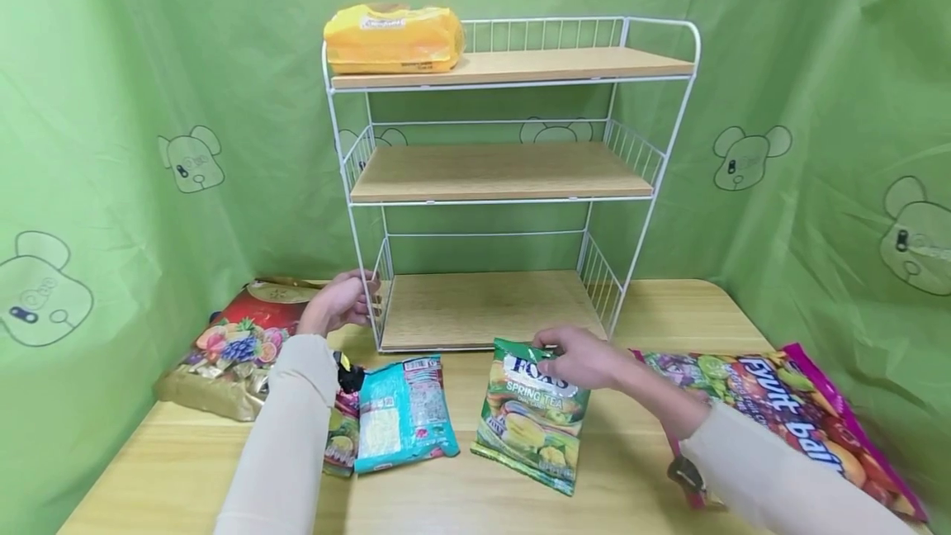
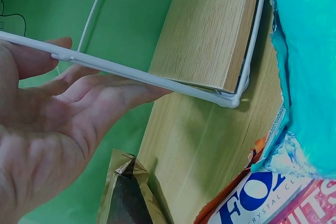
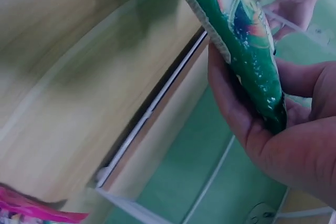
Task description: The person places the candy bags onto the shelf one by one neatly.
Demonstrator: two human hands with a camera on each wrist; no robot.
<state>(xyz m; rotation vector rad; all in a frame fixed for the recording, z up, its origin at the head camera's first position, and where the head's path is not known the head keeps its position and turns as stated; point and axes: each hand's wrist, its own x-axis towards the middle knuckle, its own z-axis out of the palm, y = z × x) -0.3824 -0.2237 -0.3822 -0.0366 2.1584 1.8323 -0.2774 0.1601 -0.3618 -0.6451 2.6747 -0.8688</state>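
My right hand (image 1: 583,357) pinches the top edge of a green Fox's Spring Tea candy bag (image 1: 531,419), thumb on one side and fingers on the other. The bag hangs tilted in front of the rack's bottom shelf; its crumpled green top (image 3: 254,77) shows in the right wrist view. My left hand (image 1: 345,301) is at the lower left post of the white wire shelf rack (image 1: 490,202). In the left wrist view, the white bar (image 2: 115,69) crosses in front of that hand's palm and its fairly straight fingers (image 2: 121,90).
A yellow pack (image 1: 394,44) sits on the top shelf's left end. A red and gold bag (image 1: 245,345) lies left of the rack. A turquoise bag (image 1: 404,415) lies in front, partly over another bag (image 1: 342,436). A large purple Fyruit bag (image 1: 787,411) lies at right.
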